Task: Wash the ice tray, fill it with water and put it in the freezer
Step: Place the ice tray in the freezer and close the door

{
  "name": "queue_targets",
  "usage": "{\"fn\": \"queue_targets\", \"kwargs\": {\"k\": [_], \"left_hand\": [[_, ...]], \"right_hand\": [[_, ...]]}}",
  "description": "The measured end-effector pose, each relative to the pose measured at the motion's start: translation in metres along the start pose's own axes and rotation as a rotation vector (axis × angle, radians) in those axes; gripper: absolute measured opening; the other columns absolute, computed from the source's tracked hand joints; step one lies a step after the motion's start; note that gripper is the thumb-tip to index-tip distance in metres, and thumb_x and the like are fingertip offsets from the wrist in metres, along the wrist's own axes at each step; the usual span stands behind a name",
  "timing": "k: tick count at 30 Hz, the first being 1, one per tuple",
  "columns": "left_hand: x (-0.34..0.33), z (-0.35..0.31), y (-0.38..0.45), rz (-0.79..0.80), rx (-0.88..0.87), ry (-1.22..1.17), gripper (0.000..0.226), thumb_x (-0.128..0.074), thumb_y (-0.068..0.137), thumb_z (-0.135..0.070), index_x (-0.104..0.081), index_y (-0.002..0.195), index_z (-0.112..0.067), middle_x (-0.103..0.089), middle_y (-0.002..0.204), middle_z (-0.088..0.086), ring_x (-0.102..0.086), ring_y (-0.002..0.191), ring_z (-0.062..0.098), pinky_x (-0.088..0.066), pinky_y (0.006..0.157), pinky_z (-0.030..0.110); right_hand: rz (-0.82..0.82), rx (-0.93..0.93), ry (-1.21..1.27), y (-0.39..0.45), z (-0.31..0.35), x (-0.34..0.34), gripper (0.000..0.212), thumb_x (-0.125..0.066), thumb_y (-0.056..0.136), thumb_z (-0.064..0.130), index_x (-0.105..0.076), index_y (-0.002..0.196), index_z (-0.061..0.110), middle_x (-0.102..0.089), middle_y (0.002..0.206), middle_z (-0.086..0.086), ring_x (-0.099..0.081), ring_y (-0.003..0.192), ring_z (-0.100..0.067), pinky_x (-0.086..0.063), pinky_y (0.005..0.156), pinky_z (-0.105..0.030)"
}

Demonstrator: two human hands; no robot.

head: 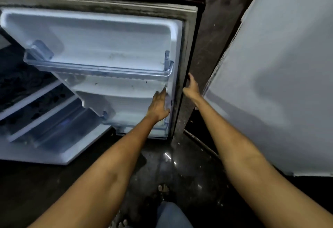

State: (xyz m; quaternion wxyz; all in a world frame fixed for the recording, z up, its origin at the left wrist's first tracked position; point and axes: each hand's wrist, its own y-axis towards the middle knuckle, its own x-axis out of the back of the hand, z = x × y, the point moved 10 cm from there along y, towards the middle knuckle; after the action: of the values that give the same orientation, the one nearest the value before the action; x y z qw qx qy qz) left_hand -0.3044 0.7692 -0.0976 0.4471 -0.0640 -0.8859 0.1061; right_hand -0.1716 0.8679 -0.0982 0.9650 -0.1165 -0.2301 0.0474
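Note:
The fridge door (108,38) stands wide open in front of me, its white inner side and clear door shelves (100,69) facing me. My left hand (159,104) lies flat with straight fingers against the inner side of the door near its right edge. My right hand (191,88) reaches to the door's outer edge by the dirty grey seal (187,51), fingers loosely spread; whether it touches the edge I cannot tell. The fridge's inside (36,110) with its shelves shows at the lower left. No ice tray is in view.
A pale wall or panel (279,74) stands close on the right. The dark glossy floor (171,164) lies below, with my foot (163,189) and trouser leg (171,215) at the bottom. A dark wall strip (216,29) runs behind the door edge.

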Motion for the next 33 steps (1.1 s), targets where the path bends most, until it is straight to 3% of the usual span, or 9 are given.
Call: {"fn": "queue_targets", "kwargs": {"k": [2,6,11,16,21,26,29,31,33], "left_hand": [[-0.008,0.006,-0.002,0.01,0.031,0.01,0.089,-0.061,0.086,-0.014,-0.003,0.152,-0.009,-0.01,0.161,0.007,-0.001,0.149,0.027,-0.021,0.118,0.035],[-0.01,0.013,-0.011,0.007,0.041,0.033,0.086,-0.06,0.085,-0.008,-0.007,0.152,-0.01,-0.009,0.161,0.006,0.001,0.15,0.024,-0.022,0.117,0.036],[-0.013,0.016,-0.043,-0.02,0.042,0.011,0.086,-0.059,0.083,-0.002,-0.009,0.153,-0.011,-0.01,0.161,0.004,0.002,0.15,0.023,-0.025,0.117,0.036],[-0.014,0.035,-0.099,-0.004,0.034,0.03,0.08,-0.058,0.082,-0.003,-0.017,0.151,-0.012,-0.012,0.16,0.003,0.001,0.15,0.021,-0.022,0.12,0.038],[0.002,0.077,-0.181,-0.039,0.059,0.122,0.076,-0.056,0.078,-0.006,-0.027,0.147,-0.016,-0.022,0.158,0.003,-0.009,0.149,0.018,-0.017,0.12,0.048],[0.024,0.136,-0.289,-0.302,0.167,-0.051,0.072,-0.055,0.078,-0.002,-0.032,0.146,-0.006,-0.034,0.153,0.011,-0.018,0.147,0.026,-0.021,0.119,0.039],[0.035,0.173,-0.337,-0.368,0.278,-0.21,0.067,-0.057,0.08,-0.004,-0.033,0.143,-0.001,-0.038,0.147,0.018,-0.024,0.142,0.032,-0.028,0.116,0.041],[0.052,0.202,-0.366,-0.419,0.337,-0.28,0.058,-0.058,0.08,-0.006,-0.04,0.135,-0.001,-0.045,0.136,0.018,-0.032,0.135,0.034,-0.036,0.109,0.041],[0.068,0.229,-0.39,-0.444,0.388,-0.298,0.059,-0.061,0.083,-0.012,-0.038,0.136,-0.001,-0.044,0.137,0.017,-0.032,0.133,0.035,-0.034,0.109,0.042]], "right_hand": [[0.001,0.01,0.035,0.005,-0.003,-0.002,0.076,-0.048,0.078,-0.016,-0.029,0.145,0.014,-0.042,0.145,-0.013,-0.045,0.129,-0.027,-0.041,0.078,-0.011],[-0.007,0.063,0.114,-0.002,-0.007,0.002,0.064,-0.046,0.08,-0.019,-0.039,0.138,0.008,-0.05,0.137,-0.015,-0.05,0.125,-0.029,-0.044,0.093,-0.027],[-0.004,0.081,0.076,-0.028,-0.003,0.008,0.044,-0.045,0.083,-0.016,-0.048,0.126,-0.005,-0.059,0.12,-0.023,-0.054,0.109,-0.028,-0.04,0.076,-0.016],[-0.047,0.092,0.054,-0.1,-0.012,-0.004,0.041,-0.045,0.081,-0.017,-0.05,0.121,-0.007,-0.059,0.12,-0.027,-0.055,0.115,-0.035,-0.04,0.087,-0.028],[0.003,0.22,-0.123,-0.198,-0.01,-0.031,0.036,-0.045,0.077,-0.017,-0.054,0.111,-0.007,-0.063,0.106,-0.022,-0.058,0.094,-0.023,-0.04,0.072,-0.015],[0.224,0.299,-0.467,-0.277,-0.004,-0.092,0.017,-0.056,0.091,0.015,-0.067,0.097,0.004,-0.07,0.095,-0.014,-0.062,0.092,-0.024,-0.047,0.084,-0.036],[0.215,0.308,-0.552,-0.314,0.01,-0.134,0.038,-0.051,0.095,0.032,-0.053,0.062,0.014,-0.05,0.06,0.002,-0.055,0.072,-0.024,-0.038,0.069,-0.035],[0.225,0.315,-0.514,-0.338,0.023,-0.17,0.048,-0.05,0.096,0.033,-0.037,0.051,0.02,-0.039,0.051,0.004,-0.048,0.058,-0.02,-0.034,0.064,-0.032],[0.244,0.323,-0.523,-0.355,0.033,-0.203,0.049,-0.053,0.093,0.036,-0.047,0.05,0.013,-0.049,0.051,-0.003,-0.051,0.053,-0.021,-0.04,0.062,-0.035]]}}
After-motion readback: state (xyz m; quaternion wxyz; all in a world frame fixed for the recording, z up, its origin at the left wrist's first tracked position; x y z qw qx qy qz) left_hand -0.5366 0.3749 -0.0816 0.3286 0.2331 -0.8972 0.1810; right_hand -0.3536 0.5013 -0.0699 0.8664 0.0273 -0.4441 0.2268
